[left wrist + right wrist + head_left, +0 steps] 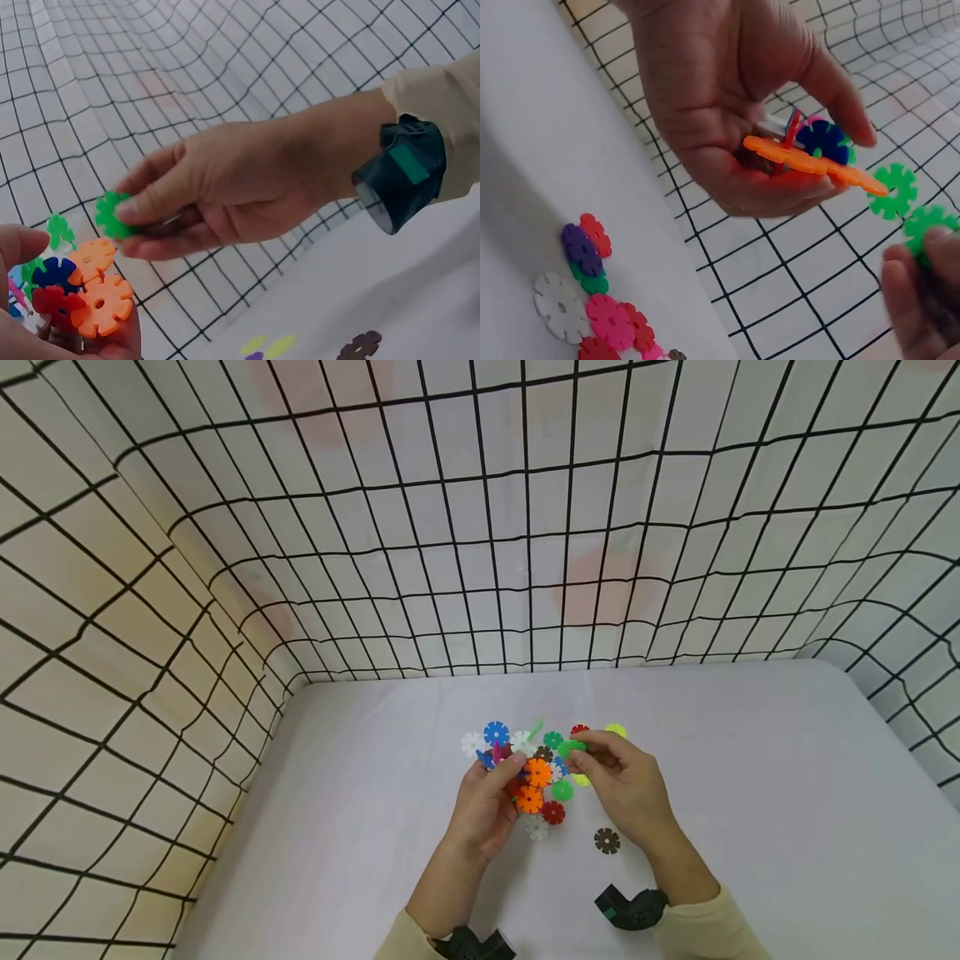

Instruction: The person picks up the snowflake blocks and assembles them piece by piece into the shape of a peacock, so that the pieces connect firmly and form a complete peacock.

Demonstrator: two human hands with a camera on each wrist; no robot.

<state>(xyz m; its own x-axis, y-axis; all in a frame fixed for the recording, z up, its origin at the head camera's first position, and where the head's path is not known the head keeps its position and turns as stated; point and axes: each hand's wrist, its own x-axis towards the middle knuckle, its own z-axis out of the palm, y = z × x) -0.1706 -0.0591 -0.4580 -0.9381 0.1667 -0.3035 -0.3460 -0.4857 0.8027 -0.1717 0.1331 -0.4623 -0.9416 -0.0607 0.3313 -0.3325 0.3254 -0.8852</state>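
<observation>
My left hand (pixel 483 806) holds a cluster of joined, notched plastic discs, with two orange discs (pixel 103 304), a dark blue disc (pixel 823 142) and a red disc (pixel 58 304) among them. A light green disc (pixel 892 191) sticks out at the cluster's far side. To the right of it, my right hand (pixel 630 785) pinches a single green disc (pixel 112 214) between thumb and fingertips. In the right wrist view that disc is close beside the cluster's light green one. The palm and fingers of the left hand hide part of the cluster.
Several loose discs lie on the white table (pixel 337 860) beneath and behind the hands, among them a white disc (pixel 561 307) and a pink disc (pixel 610 321). A brown disc (pixel 607 841) lies near the right forearm. Black grid-patterned cloth walls (pixel 480 527) stand behind and at both sides.
</observation>
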